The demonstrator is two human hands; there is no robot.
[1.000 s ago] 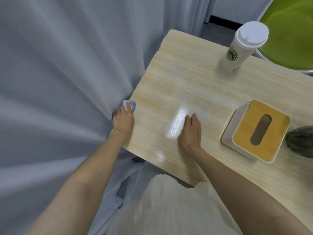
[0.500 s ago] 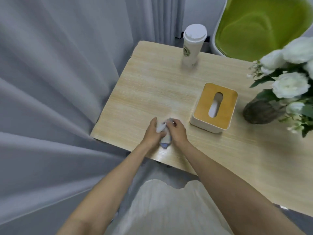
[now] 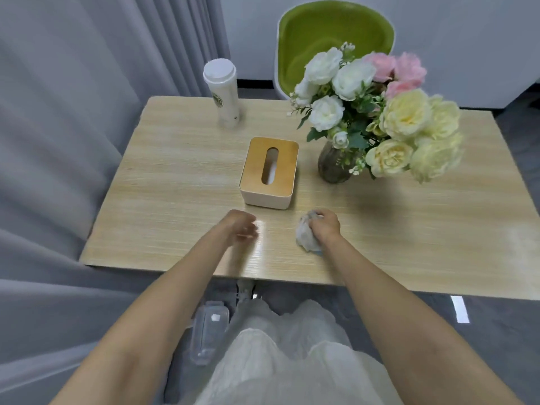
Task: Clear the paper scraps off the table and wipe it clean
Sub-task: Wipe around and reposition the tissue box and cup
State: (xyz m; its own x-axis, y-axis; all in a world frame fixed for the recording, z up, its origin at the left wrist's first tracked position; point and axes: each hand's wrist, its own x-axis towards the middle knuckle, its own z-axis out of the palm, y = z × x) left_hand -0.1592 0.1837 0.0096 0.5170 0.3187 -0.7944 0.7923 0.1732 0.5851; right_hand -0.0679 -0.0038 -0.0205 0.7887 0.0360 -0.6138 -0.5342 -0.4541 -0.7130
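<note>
- Wooden table point(image 3: 175, 200) fills mid-frame.
- Bouquet point(image 3: 380, 112) stands centre-right.
- Tissue box point(image 3: 268, 171) sits centre, just above both hands.
- Lidded cup point(image 3: 223, 92) stands upper left.
- Left hand point(image 3: 241, 226), blurred, fingers loose, grasps nothing.
- Right hand point(image 3: 325, 226) clenches a crumpled paper wad point(image 3: 305, 239), lower centre.

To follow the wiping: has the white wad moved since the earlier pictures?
Yes. The white wad, held by the right hand, went rightward: from left of the tissue box to just past its near right corner.

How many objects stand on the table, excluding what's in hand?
3: lidded cup far left, tissue box middle, vase of flowers right of it. Nothing seems hidden.
</note>
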